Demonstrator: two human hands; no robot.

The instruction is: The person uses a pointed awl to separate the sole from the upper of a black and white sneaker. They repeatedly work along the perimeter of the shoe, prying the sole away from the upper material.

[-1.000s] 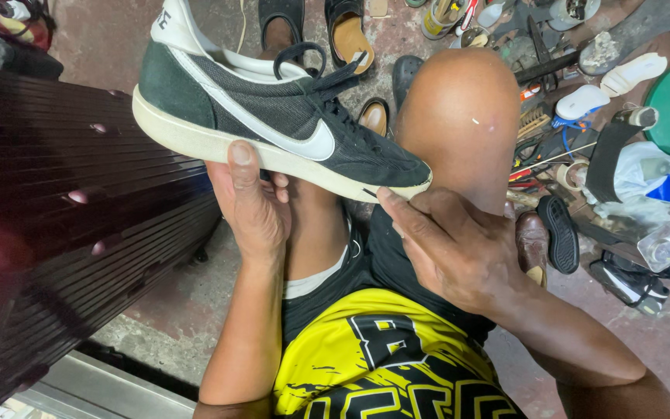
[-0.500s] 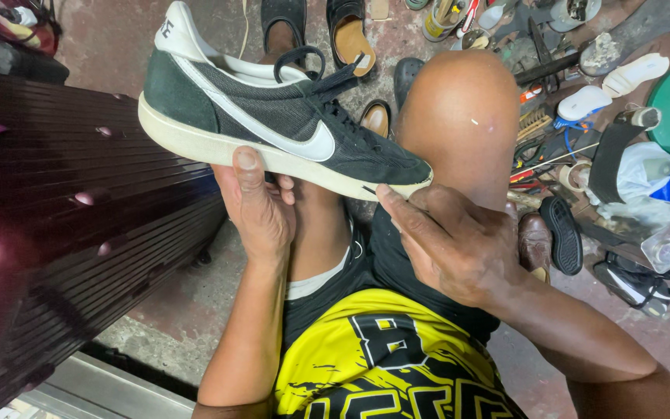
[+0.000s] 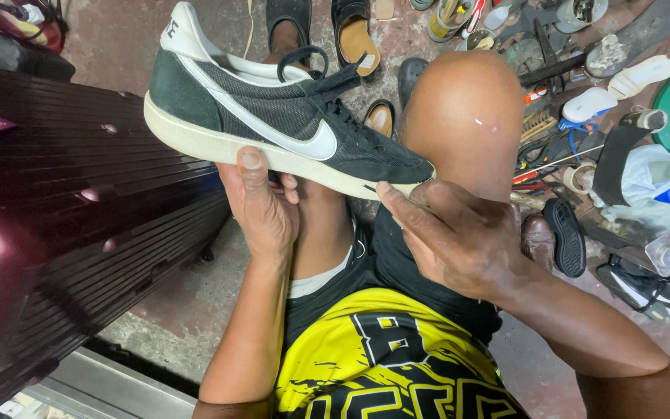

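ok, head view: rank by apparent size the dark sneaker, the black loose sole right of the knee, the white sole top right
1. dark sneaker, by far, though nearest the camera.
2. black loose sole and white sole look about alike; no ranking.

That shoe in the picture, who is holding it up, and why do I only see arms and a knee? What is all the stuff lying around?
The camera sits on a person's head and looks down, so you see only their own arms, lap and bent knee. Their left hand props the dark green fabric sneaker with the cream rubber sole from below, thumb on the sole's edge. Their right hand touches the sole near the toe; something thin may be pinched there, too small to tell. On the concrete floor lie brown sandals, white shoe soles, a black shoe sole and small tools. A dark ribbed metal shutter is at the left.
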